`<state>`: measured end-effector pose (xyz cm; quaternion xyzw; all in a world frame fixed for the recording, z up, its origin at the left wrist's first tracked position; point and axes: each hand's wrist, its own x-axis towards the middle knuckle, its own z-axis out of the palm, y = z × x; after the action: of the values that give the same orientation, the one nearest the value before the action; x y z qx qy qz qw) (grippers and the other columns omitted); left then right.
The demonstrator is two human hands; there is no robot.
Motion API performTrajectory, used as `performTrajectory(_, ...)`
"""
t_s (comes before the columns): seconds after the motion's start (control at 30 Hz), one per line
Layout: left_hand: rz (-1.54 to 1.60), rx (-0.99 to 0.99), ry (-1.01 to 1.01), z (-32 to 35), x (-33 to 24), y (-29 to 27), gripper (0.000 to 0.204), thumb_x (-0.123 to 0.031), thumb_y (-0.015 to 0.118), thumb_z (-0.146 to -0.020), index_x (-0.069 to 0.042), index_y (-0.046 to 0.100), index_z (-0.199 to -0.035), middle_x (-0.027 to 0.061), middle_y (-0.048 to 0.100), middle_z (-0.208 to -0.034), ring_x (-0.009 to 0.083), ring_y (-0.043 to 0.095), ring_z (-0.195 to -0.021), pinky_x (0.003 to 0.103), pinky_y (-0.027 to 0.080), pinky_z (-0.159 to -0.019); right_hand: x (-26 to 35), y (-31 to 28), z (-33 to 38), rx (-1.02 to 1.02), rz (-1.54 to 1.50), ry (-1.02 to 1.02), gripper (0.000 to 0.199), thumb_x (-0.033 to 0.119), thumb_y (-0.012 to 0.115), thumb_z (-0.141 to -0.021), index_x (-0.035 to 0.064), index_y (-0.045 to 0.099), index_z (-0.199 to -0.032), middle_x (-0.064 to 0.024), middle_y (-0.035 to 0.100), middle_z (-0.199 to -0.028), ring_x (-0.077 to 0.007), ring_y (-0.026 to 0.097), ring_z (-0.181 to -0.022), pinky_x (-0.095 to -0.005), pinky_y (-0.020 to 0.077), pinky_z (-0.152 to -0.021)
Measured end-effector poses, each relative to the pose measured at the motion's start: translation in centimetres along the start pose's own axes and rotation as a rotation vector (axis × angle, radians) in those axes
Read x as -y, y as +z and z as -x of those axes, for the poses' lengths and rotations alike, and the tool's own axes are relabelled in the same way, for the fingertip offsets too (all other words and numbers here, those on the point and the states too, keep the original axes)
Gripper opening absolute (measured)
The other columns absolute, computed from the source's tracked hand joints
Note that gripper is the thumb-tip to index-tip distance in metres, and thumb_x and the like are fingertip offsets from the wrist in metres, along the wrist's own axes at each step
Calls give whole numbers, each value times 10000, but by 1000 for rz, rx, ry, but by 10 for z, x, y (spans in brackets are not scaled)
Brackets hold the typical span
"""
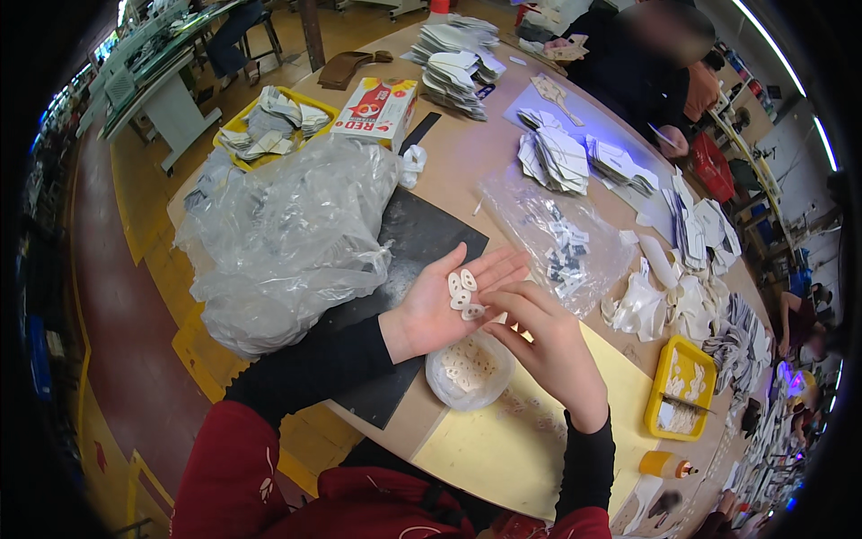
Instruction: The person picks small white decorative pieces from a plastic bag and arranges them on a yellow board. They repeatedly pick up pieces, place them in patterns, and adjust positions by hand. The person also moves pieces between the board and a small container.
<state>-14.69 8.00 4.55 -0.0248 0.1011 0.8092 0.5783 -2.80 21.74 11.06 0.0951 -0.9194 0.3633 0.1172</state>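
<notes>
My left hand (pixel 431 310) lies palm up with its fingers stretched out. Several small white oval pieces with holes (pixel 462 292) rest on its palm and fingers. From the right, my right hand (pixel 548 337) reaches over, fingers bent and thumb apart from them. Its fingertips are close to the lowest piece on the palm; whether they touch it I cannot tell. Just below both hands stands a round translucent tub (pixel 469 373) with many similar pale pieces in it. A pale yellow sheet (pixel 503 449) beside the tub carries more small pieces, partly under my right forearm.
A big clear plastic bag (pixel 287 242) lies left on a black mat (pixel 431 229). Behind it are a yellow basket (pixel 332 112) and a red-white carton (pixel 377 108). A yellow tray (pixel 660 395) and orange-yellow bottle (pixel 664 463) stand right. Another person (pixel 628 72) works across the table.
</notes>
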Motion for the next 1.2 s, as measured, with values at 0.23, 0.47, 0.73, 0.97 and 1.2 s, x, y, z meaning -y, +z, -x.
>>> performTrajectory(0.23,-32,96,-112,-3,6,-6,705,-516,189,-1113,-29,224,-1621,98,291,-1679,250,246,-1559,402,211,-1278,-9,23,0,-7,182,-71,239,73,714,-897,9,668,-1123,-135,601,-1072,-327,678,-915,-395,568,-759)
performTrajectory(0.47,-60,84,-98,-5,9,-5,715,-519,211,-1111,-10,233,-1613,119,297,-1673,258,256,-1555,405,206,-1281,-12,30,3,-60,268,-47,229,40,752,-864,12,667,-1074,-126,619,-1038,-330,683,-895,-390,566,-736)
performTrajectory(0.73,-62,58,-77,-3,9,-1,706,-510,228,-1113,-2,261,-1603,122,334,-1652,252,283,-1542,404,211,-1281,-8,21,1,-72,245,-80,215,25,770,-830,26,698,-1032,-106,649,-959,-298,685,-827,-374,566,-711)
performTrajectory(0.97,-14,75,-97,-5,7,-12,667,-486,274,-1117,5,340,-1563,125,430,-1588,251,361,-1503,404,301,-1246,-2,5,1,-135,-9,21,161,8,776,-831,17,718,-982,-69,680,-919,-230,674,-760,-317,536,-663)
performTrajectory(1.2,-7,-41,54,-4,3,0,562,-435,352,-1120,-52,429,-1525,103,556,-1437,239,478,-1397,412,384,-1187,6,-11,15,304,-26,18,133,105,770,-878,24,738,-978,-96,671,-905,-272,679,-773,-360,549,-703)
